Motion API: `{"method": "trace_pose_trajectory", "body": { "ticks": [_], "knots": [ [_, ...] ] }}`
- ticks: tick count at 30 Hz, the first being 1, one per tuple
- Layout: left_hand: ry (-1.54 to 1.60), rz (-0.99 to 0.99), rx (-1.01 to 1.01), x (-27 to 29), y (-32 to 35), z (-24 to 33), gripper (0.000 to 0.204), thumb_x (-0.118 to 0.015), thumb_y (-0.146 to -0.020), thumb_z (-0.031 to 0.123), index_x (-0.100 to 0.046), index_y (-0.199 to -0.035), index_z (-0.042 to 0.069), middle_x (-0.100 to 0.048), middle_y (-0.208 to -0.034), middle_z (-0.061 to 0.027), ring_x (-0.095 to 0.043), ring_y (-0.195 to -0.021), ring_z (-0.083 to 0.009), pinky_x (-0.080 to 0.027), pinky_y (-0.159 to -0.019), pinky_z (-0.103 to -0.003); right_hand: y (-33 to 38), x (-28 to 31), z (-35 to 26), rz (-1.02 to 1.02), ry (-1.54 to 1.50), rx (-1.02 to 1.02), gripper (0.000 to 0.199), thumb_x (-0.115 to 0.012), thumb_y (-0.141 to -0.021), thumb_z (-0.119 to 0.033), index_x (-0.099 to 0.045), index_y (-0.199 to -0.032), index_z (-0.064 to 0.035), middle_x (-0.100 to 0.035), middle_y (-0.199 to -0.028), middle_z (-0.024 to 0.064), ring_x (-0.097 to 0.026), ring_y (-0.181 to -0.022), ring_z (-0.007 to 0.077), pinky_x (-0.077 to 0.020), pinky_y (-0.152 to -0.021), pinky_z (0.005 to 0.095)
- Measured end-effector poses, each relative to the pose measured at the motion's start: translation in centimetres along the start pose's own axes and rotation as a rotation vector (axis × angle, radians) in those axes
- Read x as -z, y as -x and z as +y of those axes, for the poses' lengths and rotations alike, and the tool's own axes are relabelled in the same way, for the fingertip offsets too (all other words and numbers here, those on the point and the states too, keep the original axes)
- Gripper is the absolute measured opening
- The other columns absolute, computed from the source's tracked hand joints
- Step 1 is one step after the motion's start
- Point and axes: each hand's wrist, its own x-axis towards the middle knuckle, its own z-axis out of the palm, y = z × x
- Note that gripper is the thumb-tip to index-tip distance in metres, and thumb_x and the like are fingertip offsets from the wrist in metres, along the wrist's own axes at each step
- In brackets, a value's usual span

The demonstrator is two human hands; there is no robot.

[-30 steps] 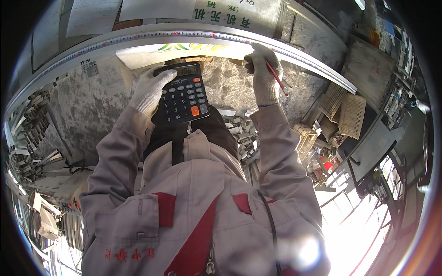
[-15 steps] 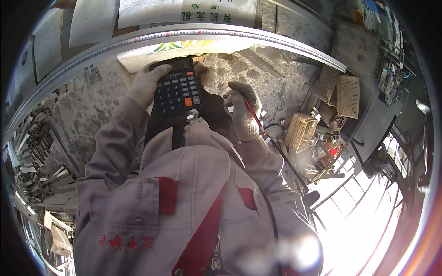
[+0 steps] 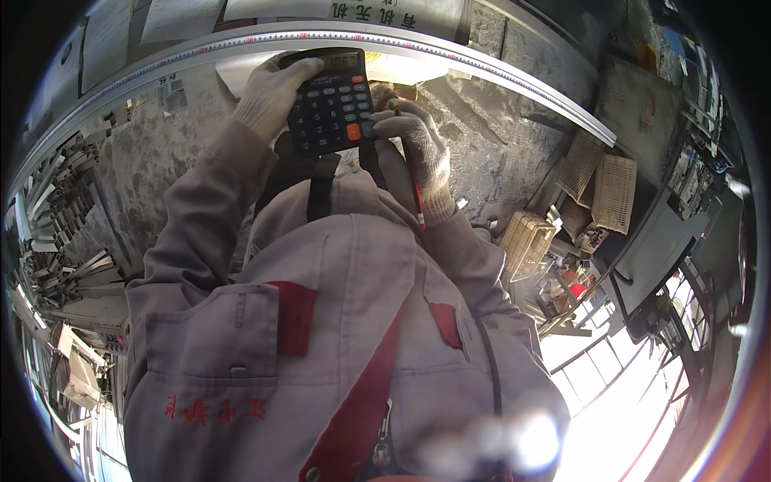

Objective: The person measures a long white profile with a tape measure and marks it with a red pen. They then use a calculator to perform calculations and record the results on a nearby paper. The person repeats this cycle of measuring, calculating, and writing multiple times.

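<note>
My gloved left hand [image 3: 271, 95] grips a black calculator [image 3: 321, 120] by its left side, thumb laid over the top beside the lit display. The calculator has grey and dark keys and two orange ones, and its face is turned up toward me. At its lower right corner is my gloved right hand [image 3: 424, 153], a finger reaching the keys there; whether a key is pressed, I cannot tell. That same hand is closed round a slim red pencil [image 3: 418, 199], which points down along the palm toward the wrist.
Beyond the calculator a pale rail with a measuring tape [image 3: 385, 38] runs across. Papers [image 3: 181, 18] lie past it. Wicker-like baskets [image 3: 615, 193] stand at the right, another basket [image 3: 526, 243] nearer. Cut metal pieces [image 3: 68, 193] are heaped at the left.
The calculator and my left hand have shifted up and slightly right in view. My right hand has come in to the calculator's lower right keys, and the pencil now hangs more upright.
</note>
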Motion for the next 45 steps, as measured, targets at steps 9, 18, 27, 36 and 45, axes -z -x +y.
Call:
{"method": "trace_pose_trajectory", "body": {
  "ticks": [9,18,27,36,45],
  "knots": [
    [0.100,0.086,-0.099,-6.3,1.7,-0.1,0.028,-0.076,-0.098,0.018,-0.075,-0.116,-0.003,-0.078,-0.098,-0.0072,-0.072,-0.081,-0.0121,-0.059,-0.075,-0.028,-1.3,4.4,1.9,-0.069,-0.003,0.179,0.030,-0.073,-0.081,0.013,-0.065,-0.096,-0.0120,-0.076,-0.101,0.0064,-0.073,-0.109,0.0326,-0.0611,-0.089,0.0414],
    [0.063,0.108,-0.064,-11.1,1.4,-0.9,0.030,-0.077,-0.097,0.020,-0.075,-0.116,-0.004,-0.078,-0.098,-0.0079,-0.072,-0.078,-0.0129,-0.059,-0.072,-0.028,-0.5,8.4,4.3,-0.084,0.023,0.184,0.030,-0.076,-0.082,0.012,-0.068,-0.098,-0.0123,-0.077,-0.108,0.0067,-0.071,-0.118,0.0330,-0.0605,-0.093,0.0404],
    [0.080,0.061,-0.051,-12.0,1.0,-1.7,0.033,-0.078,-0.096,0.021,-0.075,-0.117,-0.004,-0.078,-0.099,-0.0088,-0.072,-0.079,-0.0135,-0.059,-0.072,-0.029,-0.1,9.4,3.8,-0.151,0.280,0.274,0.030,-0.078,-0.072,0.000,-0.068,-0.095,-0.0173,-0.072,-0.100,0.0032,-0.068,-0.117,0.0327,-0.0554,-0.096,0.0482],
    [0.077,0.095,-0.068,-13.3,1.6,-1.3,0.030,-0.076,-0.097,0.020,-0.076,-0.115,-0.004,-0.079,-0.103,-0.0100,-0.073,-0.086,-0.0148,-0.059,-0.079,-0.030,-0.6,9.1,1.8,-0.205,0.145,0.303,0.030,-0.081,-0.073,-0.008,-0.068,-0.099,-0.0171,-0.072,-0.110,0.0041,-0.064,-0.125,0.0323,-0.0532,-0.103,0.0506],
    [0.050,0.060,-0.170,-12.2,0.9,-2.5,0.029,-0.075,-0.095,0.016,-0.076,-0.114,-0.006,-0.078,-0.105,-0.0099,-0.073,-0.091,-0.0153,-0.059,-0.082,-0.030,-1.4,6.8,0.6,-0.330,0.212,0.364,0.029,-0.079,-0.078,-0.005,-0.068,-0.102,-0.0167,-0.074,-0.111,0.0055,-0.061,-0.129,0.0344,-0.0488,-0.110,0.0532]
  ]
}}
